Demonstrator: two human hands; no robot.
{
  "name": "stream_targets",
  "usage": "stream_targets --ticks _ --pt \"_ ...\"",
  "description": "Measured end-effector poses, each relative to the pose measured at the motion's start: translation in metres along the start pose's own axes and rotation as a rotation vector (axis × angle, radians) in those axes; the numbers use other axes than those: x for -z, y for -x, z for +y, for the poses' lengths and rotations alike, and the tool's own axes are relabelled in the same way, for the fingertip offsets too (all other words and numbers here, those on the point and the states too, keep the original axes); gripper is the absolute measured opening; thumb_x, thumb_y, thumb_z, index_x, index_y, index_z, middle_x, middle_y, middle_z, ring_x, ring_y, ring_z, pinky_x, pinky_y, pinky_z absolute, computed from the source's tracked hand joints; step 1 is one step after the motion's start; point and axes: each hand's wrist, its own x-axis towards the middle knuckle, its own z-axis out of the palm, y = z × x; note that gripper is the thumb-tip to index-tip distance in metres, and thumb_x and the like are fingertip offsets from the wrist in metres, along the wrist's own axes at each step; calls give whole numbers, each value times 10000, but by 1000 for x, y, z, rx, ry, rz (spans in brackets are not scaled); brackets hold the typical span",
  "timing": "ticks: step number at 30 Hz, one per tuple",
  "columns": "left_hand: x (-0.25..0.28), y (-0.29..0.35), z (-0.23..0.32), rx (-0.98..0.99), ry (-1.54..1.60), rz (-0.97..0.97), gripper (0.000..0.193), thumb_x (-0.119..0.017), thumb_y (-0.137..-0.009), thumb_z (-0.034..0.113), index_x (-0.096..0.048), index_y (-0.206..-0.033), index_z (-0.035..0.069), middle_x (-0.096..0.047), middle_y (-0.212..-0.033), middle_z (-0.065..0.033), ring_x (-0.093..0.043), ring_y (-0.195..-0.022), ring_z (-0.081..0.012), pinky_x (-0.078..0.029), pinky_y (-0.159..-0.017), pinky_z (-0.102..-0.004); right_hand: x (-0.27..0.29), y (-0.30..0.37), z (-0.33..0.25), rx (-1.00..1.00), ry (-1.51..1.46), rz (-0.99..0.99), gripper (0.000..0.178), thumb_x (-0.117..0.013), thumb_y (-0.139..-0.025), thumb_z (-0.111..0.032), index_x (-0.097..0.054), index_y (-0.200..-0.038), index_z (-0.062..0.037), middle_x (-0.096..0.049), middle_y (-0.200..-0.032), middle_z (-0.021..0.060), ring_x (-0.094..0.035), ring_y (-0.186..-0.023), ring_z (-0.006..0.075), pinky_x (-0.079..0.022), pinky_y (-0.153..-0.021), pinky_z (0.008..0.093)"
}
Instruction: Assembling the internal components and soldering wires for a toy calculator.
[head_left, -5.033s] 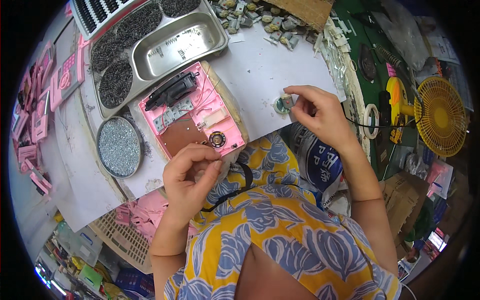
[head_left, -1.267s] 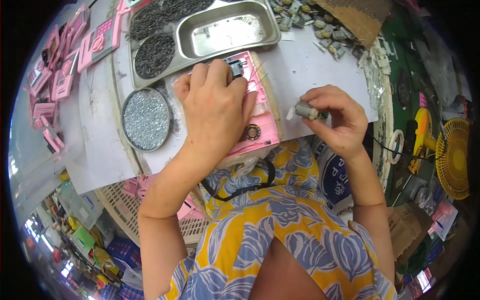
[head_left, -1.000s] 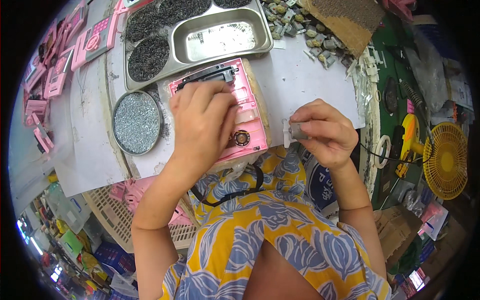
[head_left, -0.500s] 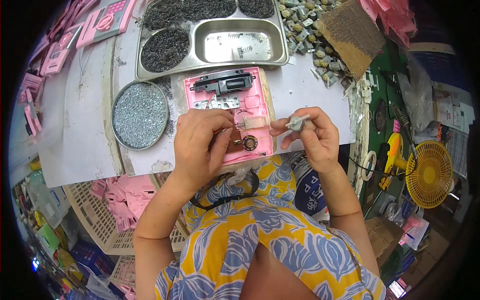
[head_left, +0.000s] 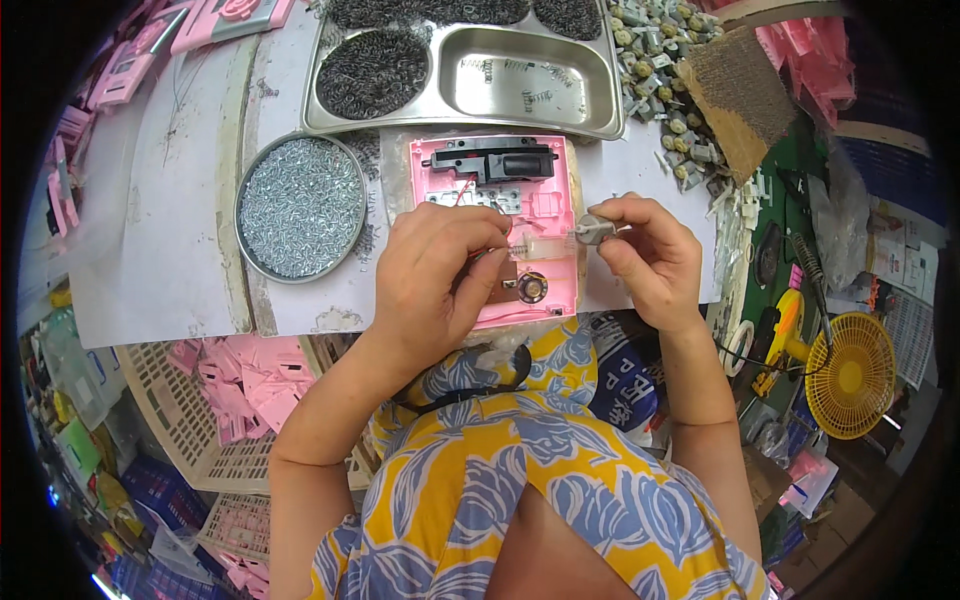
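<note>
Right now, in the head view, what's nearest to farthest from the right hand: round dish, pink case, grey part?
1. Grey part: pinched by the right hand.
2. Pink case: just left.
3. Round dish: far left, past the case.

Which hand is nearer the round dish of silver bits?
Left. The left hand is over the pink case, right of the round dish; the right hand is farther right, beyond the case, holding a small grey part.

Garment [head_left: 455, 505], one: yellow ground; large blue-grey leaf-and-flower print, pale outlines; V-shaped neckline. Sleeves [head_left: 705, 515]: short, matching print. Strap [head_left: 465, 394]: black, narrow, curved across lap.
</note>
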Motion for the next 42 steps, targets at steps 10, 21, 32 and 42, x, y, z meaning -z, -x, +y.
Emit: stream_targets --ticks 10,21,32,42 --pt "2 -2 -1 -22 -51 21 213 -745 -804 41 -634 -981 84 -707 -966 -39 -637 -843 -229 -425 -782 -364 -9 -39 12 619 789 135 328 -831 -692 -44 -702 -994 -59 -712 -996 63 -606 -896 287 -517 -722 361" --pt "2 1 0 -17 -54 33 205 -746 -802 50 -635 -970 84 -707 -947 -33 -638 -835 -222 -416 -788 -364 -6 -41 4 443 823 -28 253 -813 -739 -145 -716 -964 -79 -696 -1043 50 -564 -1009 307 -489 -864 396" --pt "2 3 1 -11 -55 38 189 -750 -805 59 -639 -956 84 -710 -917 -30 -639 -811 -221 -423 -796 -362 -1 -45 -1 358 838 -115 228 -795 -783 -188 -747 -975 -73 -674 -1107 57 -543 -1056 302 -465 -931 404" --pt "2 -8 2 298 163 42 88 -731 -851 69 -688 -924 45 -653 -785 -44 -547 -628 -143 -421 -617 -299 -8 -44 -23 452 1123 -128 271 -795 -761 -199 -744 -1001 -84 -650 -1064 69 -553 -1039 295 -487 -853 404"
